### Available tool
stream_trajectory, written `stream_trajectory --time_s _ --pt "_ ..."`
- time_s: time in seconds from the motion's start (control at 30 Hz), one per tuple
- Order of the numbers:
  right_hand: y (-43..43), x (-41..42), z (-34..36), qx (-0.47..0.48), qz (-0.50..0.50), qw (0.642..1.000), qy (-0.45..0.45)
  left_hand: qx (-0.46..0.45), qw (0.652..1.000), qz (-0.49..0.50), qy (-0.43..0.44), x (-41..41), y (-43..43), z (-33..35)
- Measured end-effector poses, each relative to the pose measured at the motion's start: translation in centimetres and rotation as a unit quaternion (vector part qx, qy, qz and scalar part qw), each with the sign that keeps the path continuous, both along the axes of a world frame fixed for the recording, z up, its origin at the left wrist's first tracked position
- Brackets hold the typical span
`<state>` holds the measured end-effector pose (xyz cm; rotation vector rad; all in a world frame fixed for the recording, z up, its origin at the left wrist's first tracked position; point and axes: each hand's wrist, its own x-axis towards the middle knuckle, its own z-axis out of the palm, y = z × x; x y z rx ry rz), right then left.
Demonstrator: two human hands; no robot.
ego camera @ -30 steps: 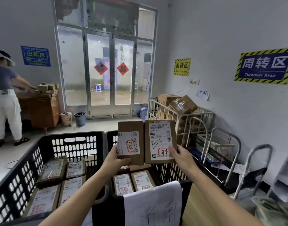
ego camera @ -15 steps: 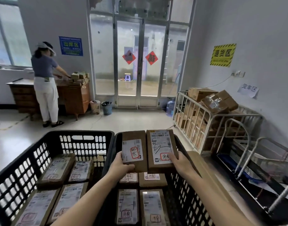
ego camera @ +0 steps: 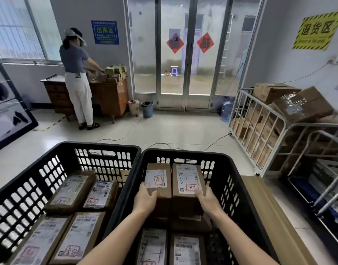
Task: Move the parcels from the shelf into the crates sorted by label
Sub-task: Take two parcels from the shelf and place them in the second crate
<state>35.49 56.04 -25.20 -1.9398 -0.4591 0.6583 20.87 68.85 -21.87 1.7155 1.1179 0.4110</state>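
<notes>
Working within the right crate, you clasped the left parcel in your left grip and the right parcel in your right grip.

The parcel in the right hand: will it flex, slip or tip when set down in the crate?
The parcel looks like a rigid cardboard box with square edges, so it probably won't flex. The right hand holds it by one end alone, so it is likely light. Its flat faces should sit stably on the stacked boxes below.
</notes>
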Motion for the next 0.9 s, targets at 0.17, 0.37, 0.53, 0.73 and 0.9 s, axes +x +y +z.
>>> stream_trajectory --time_s 0.17,0.37,0.53,0.73,0.9 --pt "1.4 0.4 -1.3 -0.009 0.0 1.0 -0.009 0.036 0.999 -0.015 0.017 1.6 0.8 -0.2" --pt "2.1 1.0 -2.8 -0.014 0.011 0.999 -0.043 0.044 0.995 -0.032 0.078 2.5 1.9 -1.0" --pt "2.0 0.8 -2.3 -0.093 0.006 0.988 -0.126 0.202 0.967 -0.071 0.139 2.1 1.0 -0.7" --pt "1.5 -0.5 0.1 -0.176 0.158 0.878 -0.415 0.36 0.872 -0.203 0.263 1.5 1.7 -0.8" --pt "1.7 -0.5 -0.5 -0.18 0.19 0.847 -0.463 0.392 0.849 -0.232 0.27 1.5 2.6 -0.9"
